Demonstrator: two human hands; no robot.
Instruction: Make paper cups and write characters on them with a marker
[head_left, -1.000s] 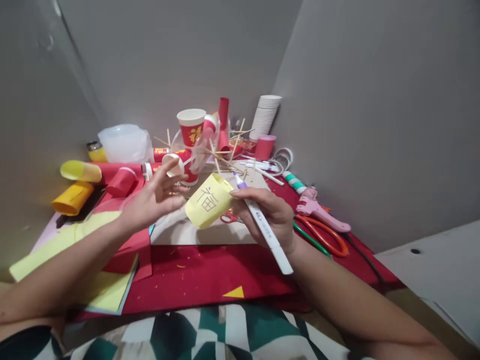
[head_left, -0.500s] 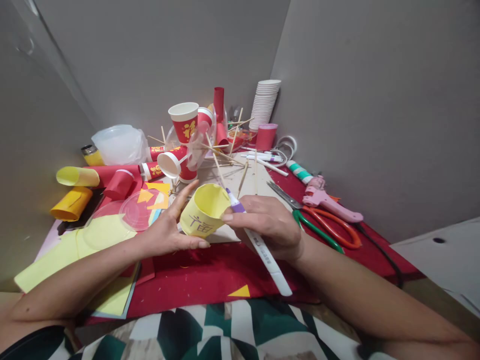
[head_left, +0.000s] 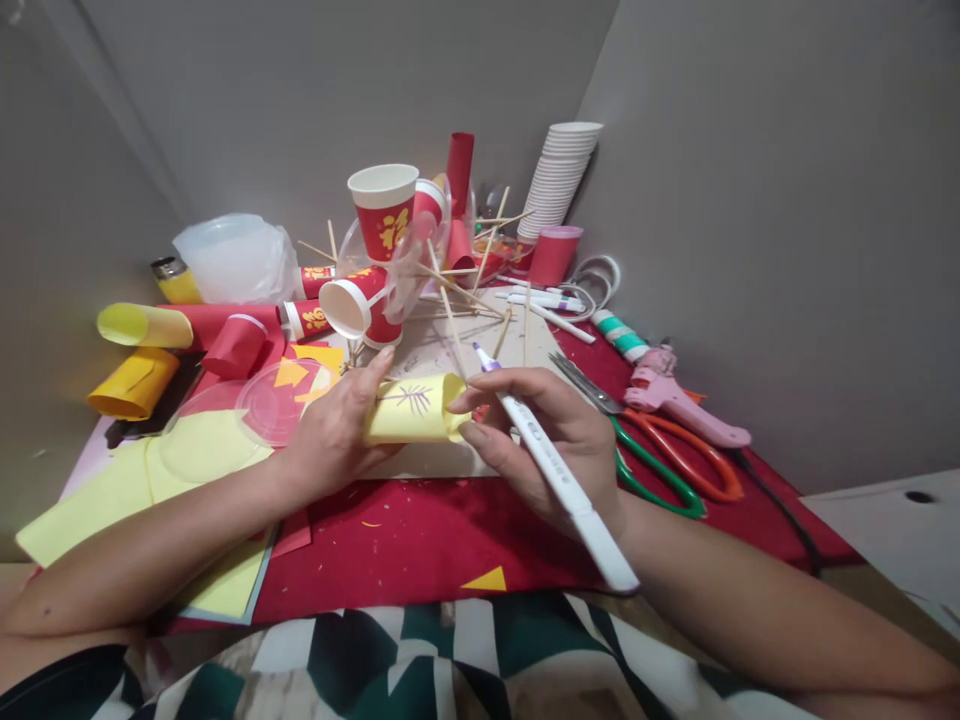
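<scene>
A yellow paper tube (head_left: 409, 425) lies sideways between my hands, a purple branching drawing showing on its near side. My left hand (head_left: 337, 415) is wrapped round the tube's left end, thumb on top. With my right hand (head_left: 559, 440) I hold a white marker (head_left: 559, 475) with a purple tip, the tip pointing up and away from the paper. The fingertips of that same hand touch the tube's right rim. Beneath the tube is a pale board (head_left: 427, 462) on the red tablecloth (head_left: 360, 560).
Behind stand red-and-white paper cups (head_left: 384, 215), thin wooden sticks (head_left: 450, 320) and a tall stack of white cups (head_left: 559, 180). Scissors (head_left: 667, 450) and a pink glue gun (head_left: 686, 400) lie right. Yellow paper sheets (head_left: 90, 500) and rolled paper tubes (head_left: 135, 385) are left.
The yellow tube has been turned: its written character is out of sight and the branching drawing faces me. My left hand has closed further round it. The marker's tip has moved slightly up and right.
</scene>
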